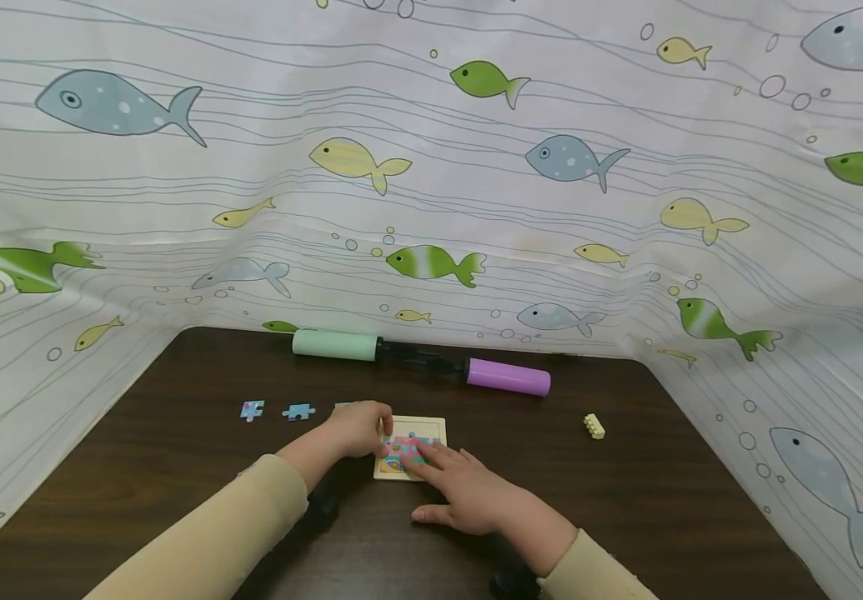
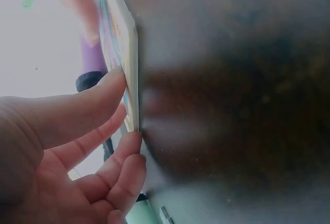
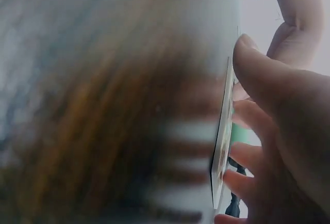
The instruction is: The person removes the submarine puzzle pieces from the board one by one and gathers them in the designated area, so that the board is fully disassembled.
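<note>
Both hands work at a small square puzzle board with a pale wooden frame and a pink-and-blue picture, which lies flat on the dark brown wooden table, near the middle and just in front of the person. Left hand sits at the board's left edge, fingers curled — in the left wrist view the fingertips touch the frame's thin edge and the thumb lies against its face, so the hand pinches the board's side. Right hand lies over the board's lower right part, fingers nearly straight and spread a little, fingertips pressing on the picture; thumb rests on the table. In the right wrist view the board shows edge-on, with the fingers over its face.

Two loose jigsaw pieces lie on the table left of the left hand: a blue-and-pink piece and a blue piece, a little apart from each other. A third sliver of blue shows just at the left knuckles — too hidden to identify.

Behind the board, along the back edge of the table: a dumbbell-like bar with a mint green grip, a black middle and a purple grip. A small pale yellow building brick lies well to the right of the board. Fish-print fabric surrounds the table on three sides. Both sleeves are beige.
</note>
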The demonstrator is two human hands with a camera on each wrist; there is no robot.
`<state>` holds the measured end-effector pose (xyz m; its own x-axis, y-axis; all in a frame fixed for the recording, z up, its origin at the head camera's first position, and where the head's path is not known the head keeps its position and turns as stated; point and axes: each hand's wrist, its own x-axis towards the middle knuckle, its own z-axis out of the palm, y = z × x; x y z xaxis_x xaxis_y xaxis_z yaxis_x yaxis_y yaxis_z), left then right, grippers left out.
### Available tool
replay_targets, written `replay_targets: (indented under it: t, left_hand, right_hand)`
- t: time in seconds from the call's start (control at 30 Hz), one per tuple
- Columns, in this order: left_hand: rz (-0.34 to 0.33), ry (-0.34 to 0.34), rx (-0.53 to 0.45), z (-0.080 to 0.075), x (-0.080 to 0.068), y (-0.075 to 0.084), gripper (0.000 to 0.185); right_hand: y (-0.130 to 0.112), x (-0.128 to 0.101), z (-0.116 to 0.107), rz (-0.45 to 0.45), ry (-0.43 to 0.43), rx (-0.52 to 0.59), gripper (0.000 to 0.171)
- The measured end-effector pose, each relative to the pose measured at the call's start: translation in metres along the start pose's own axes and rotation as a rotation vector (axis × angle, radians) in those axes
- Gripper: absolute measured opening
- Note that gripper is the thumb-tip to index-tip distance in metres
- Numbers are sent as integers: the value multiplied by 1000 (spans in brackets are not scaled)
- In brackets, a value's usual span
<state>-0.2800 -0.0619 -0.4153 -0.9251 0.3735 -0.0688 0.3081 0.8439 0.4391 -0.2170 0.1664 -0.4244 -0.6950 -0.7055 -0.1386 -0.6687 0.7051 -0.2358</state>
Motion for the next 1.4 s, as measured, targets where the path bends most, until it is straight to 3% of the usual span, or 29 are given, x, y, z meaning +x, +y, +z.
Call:
replay_targets:
  t: [0.17, 0.47, 0.87, 1.13, 1.4]
  left_hand:
    - [2, 0, -7, 1, 0, 1, 26]
    - [-9, 25, -56, 2, 1, -3, 25]
    - [-8, 52, -289, 0, 1, -4, 15]
    - [-13, 52, -286, 2, 3, -3, 15]
    - [-19, 51, -282, 1, 1, -2, 16]
  right_hand:
    - [-1, 0, 0, 7, -53, -25, 74]
    - [-1, 1, -2, -2, -65, -39, 77]
    - [-3, 4, -5, 16, -79, -37, 78]
    - [-8, 5, -8, 20, -89, -90, 74]
    - [-9, 5, -9, 36, -100, -70, 73]
